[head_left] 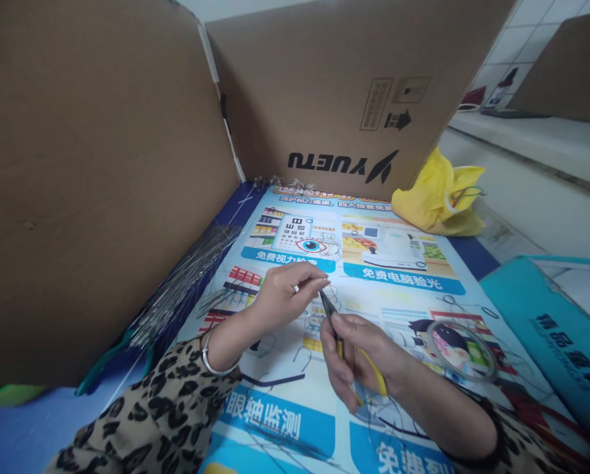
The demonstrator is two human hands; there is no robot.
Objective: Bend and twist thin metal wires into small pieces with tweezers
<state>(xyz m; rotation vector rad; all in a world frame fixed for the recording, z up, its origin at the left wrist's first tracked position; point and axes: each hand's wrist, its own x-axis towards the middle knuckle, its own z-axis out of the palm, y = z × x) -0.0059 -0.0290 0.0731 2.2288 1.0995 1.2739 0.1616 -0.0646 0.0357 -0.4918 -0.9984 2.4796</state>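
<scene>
My right hand (361, 352) is wrapped round pliers (328, 307) with dark jaws and yellow handles, jaws pointing up and away. Close by their tips, my left hand (288, 289) has thumb and forefinger pinched on a thin wire, mostly lost against the print and the fingers. Both hands hover over a printed poster (396, 306) laid on the table. Bent wire pieces (302, 359) lie scattered on it below and around the hands. To the right, under my forearm's far side, rests a round clear ring, like a tape roll (492, 359).
Cardboard panels (334, 99) wall the left and back. A bundle of straight wires (186, 283) lies along the left, with small wire pieces (285, 184) at the back. A yellow plastic bag (440, 197) and a teal box (546, 329) stand right.
</scene>
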